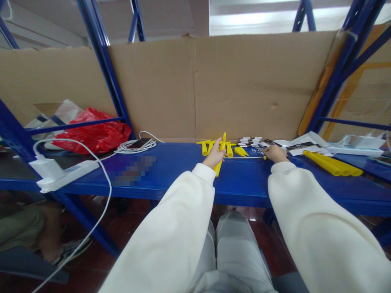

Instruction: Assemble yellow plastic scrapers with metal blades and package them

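Left hand [216, 153] grasps one tapered yellow plastic piece [218, 166], tilted above the blue metal bench [180, 167].
Holding it well likely calls for a steady grip at the middle, its wide lower end kept clear of neighbours, while the right hand [275, 154], to the piece's right, should move lightly among small loose parts; whether that grip pinches anything, I cannot tell. Counted around the held piece: about four short yellow plastic pieces [204, 149] close by, partly hidden; small pointed yellow pieces [241, 151] just right, too bunched to count; several black-and-white strips [250, 141] beyond these; perhaps three long yellow plastic tubes [332, 163] well right; one crumpled red plastic bag [94, 132] well left.
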`<state>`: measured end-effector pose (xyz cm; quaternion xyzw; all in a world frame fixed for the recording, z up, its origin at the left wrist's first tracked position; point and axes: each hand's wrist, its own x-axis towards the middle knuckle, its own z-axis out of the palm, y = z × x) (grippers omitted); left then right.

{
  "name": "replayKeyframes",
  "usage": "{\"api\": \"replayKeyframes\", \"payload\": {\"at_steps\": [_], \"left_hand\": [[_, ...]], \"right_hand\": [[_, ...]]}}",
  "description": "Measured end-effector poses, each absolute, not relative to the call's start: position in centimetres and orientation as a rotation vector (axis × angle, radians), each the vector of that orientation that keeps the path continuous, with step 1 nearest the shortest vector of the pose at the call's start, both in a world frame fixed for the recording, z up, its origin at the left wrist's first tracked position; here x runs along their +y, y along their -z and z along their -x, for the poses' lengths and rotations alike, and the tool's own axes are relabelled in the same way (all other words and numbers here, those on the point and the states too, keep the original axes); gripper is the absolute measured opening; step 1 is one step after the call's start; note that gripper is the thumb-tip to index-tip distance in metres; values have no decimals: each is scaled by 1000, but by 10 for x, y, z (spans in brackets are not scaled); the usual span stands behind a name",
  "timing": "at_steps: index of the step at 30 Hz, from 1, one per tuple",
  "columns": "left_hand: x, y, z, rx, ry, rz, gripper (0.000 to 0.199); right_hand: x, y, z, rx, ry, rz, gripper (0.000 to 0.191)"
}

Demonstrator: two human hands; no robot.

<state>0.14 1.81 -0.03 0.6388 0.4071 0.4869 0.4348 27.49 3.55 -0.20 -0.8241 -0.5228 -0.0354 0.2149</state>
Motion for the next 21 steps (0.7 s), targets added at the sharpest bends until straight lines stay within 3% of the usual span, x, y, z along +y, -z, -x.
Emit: {"api": "replayKeyframes", "payload": {"at_steps": [5, 13, 21], "left_hand": [[9, -8, 0, 1000, -1182, -1492, 68], [8, -9, 0, 983, -1150, -1450, 70], [4, -11, 0, 966, -1123, -1460, 67]], "right_hand": [[49, 3, -282, -1397, 61, 2348, 16], [60, 5, -286, -1325, 110, 2405, 43], [61, 1, -279, -1311, 44, 2438, 52]]}}
